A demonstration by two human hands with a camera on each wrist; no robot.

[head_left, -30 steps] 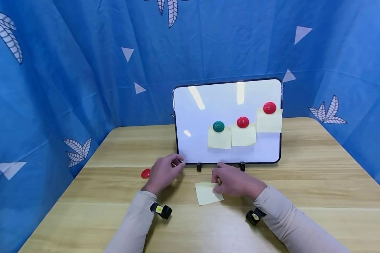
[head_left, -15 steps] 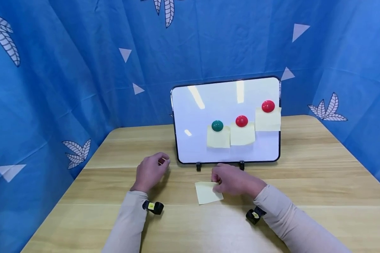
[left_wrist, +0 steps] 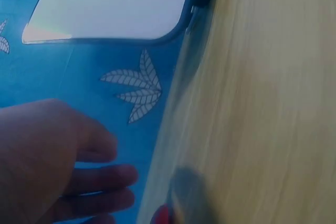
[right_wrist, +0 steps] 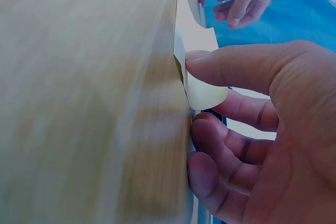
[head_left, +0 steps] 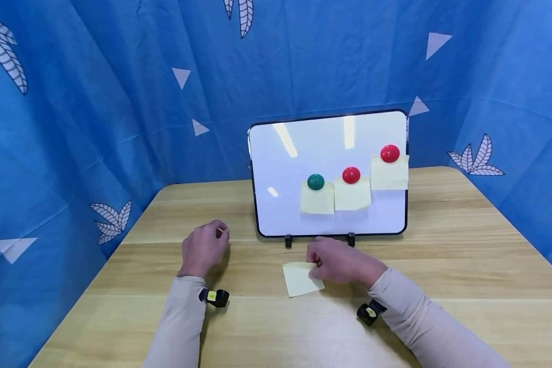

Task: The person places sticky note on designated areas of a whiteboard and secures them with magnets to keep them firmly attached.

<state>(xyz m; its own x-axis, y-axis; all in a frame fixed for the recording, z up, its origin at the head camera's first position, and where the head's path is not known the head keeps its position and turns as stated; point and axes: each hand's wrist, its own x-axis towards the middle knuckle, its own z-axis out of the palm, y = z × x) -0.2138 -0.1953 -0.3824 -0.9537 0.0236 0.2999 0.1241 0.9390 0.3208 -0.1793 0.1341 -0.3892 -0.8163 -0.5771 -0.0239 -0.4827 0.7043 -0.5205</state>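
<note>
My right hand (head_left: 342, 260) pinches one edge of a pale yellow sticky note (head_left: 298, 280) on the table in the head view. In the right wrist view, the thumb presses the note (right_wrist: 202, 85), which curls up against the forefinger. Loosely bent and holding nothing, my left hand (head_left: 203, 249) hovers over the table left of the whiteboard. A red magnet (left_wrist: 160, 215) lies below its fingers at the bottom of the left wrist view; in the head view the hand hides it.
Behind the hands, a black-framed whiteboard (head_left: 280, 204) stands on small feet. It bears three sticky notes, one under a green magnet (head_left: 316, 182) and two under red magnets (head_left: 351, 175). A blue patterned curtain (head_left: 133, 102) surrounds the wooden table (head_left: 257, 332).
My left hand has moved left, away from the whiteboard's lower corner, and now covers the red magnet that showed beside it. The right hand and its note have stayed put.
</note>
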